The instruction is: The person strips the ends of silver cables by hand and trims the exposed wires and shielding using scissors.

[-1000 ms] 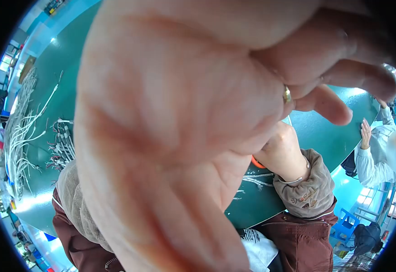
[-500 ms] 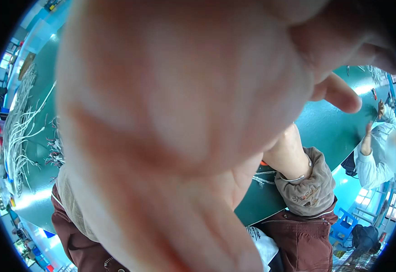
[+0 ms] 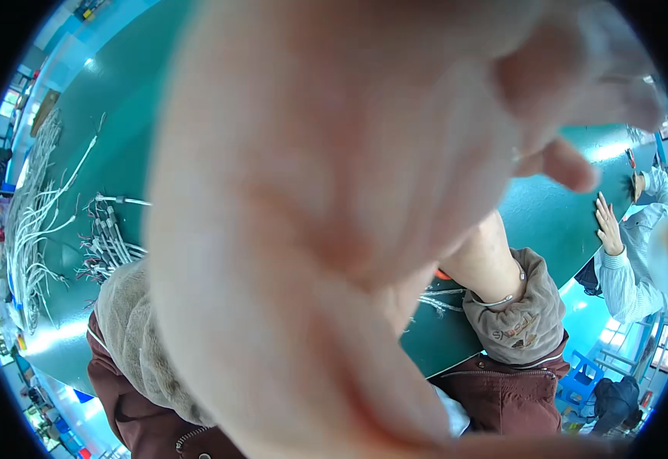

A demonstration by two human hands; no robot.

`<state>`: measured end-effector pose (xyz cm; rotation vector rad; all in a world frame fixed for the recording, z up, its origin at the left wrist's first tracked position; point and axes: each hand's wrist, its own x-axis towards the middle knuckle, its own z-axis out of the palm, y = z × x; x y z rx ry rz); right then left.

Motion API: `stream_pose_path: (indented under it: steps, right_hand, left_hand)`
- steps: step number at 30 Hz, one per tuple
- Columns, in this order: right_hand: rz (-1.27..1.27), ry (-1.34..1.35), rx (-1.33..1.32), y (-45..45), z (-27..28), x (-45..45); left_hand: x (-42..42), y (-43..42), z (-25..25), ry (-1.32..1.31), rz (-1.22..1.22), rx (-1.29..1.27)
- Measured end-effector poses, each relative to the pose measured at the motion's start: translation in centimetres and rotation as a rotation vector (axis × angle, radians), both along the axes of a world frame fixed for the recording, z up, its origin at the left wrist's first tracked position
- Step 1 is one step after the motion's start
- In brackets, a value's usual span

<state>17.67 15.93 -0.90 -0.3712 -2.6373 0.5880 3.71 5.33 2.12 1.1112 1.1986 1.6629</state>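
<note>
A very large, blurred hand [image 3: 334, 191] close to the lens covers the middle of the head view. Whose it is I cannot tell; some fingers stick out at its upper right. Behind it, the wrist of my right hand [image 3: 490, 264] shows, with a thin bracelet and a grey-brown cuff; the fingers are hidden. My left sleeve [image 3: 131, 329] lies at lower left, and no left fingers can be made out for certain. Beside my right wrist are whitish cable ends [image 3: 442, 300] and a small orange-red piece, mostly covered.
A bundle of cables with bared ends [image 3: 108, 241] lies left of the hand on the green table [image 3: 131, 107]. Long white cables [image 3: 32, 222] run along the far left. Across the right side sits another person in a striped sleeve [image 3: 628, 283], hands at the table edge. A blue stool [image 3: 578, 379] stands lower right.
The large blurred hand has shifted to the right, uncovering more of the cable bundle and my left sleeve. The other person's nearer hand has lowered toward the table. My right wrist stays put.
</note>
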Motion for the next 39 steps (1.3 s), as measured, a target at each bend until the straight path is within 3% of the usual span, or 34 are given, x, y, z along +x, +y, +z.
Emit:
stream_pose_path:
  steps: [10,13,16,22,25,30,33,35,39]
  right_hand:
    - [-0.05,-0.079,-0.026,0.1,1.1,0.0]
    - [-0.051,-0.04,0.014,0.2,0.8,0.1]
    - [-0.112,-0.072,0.031,0.1,1.1,-0.4]
    - [-0.169,-0.158,0.092,0.7,1.1,0.2]
    - [-0.189,-0.179,0.145,0.5,1.6,0.4]
    - [-0.133,-0.076,0.366,0.3,2.3,1.4]
    - [0.028,-0.043,0.302,-1.8,3.7,1.6]
    - [0.179,-0.057,0.224,-3.9,4.0,0.4]
    - [0.241,-0.137,0.423,-5.4,2.2,-0.5]
  left_hand:
    - [-1.9,-1.4,4.2,0.089,-0.085,-0.022]
    - [-4.6,-3.0,5.1,0.48,-0.029,-0.08]
    - [-6.2,-4.2,1.9,1.067,0.011,-0.114]
    - [-5.9,-5.5,-3.1,1.579,0.01,-0.066]
    - [-6.7,-5.3,-2.7,1.473,0.02,-0.137]
    - [-7.6,-6.0,1.0,1.289,0.402,0.002]
    - [-8.1,-7.0,2.6,1.133,0.545,0.106]
    - [-7.8,-7.7,3.3,1.067,0.57,0.12]
    - [-7.3,-8.2,3.2,1.093,0.533,0.152]
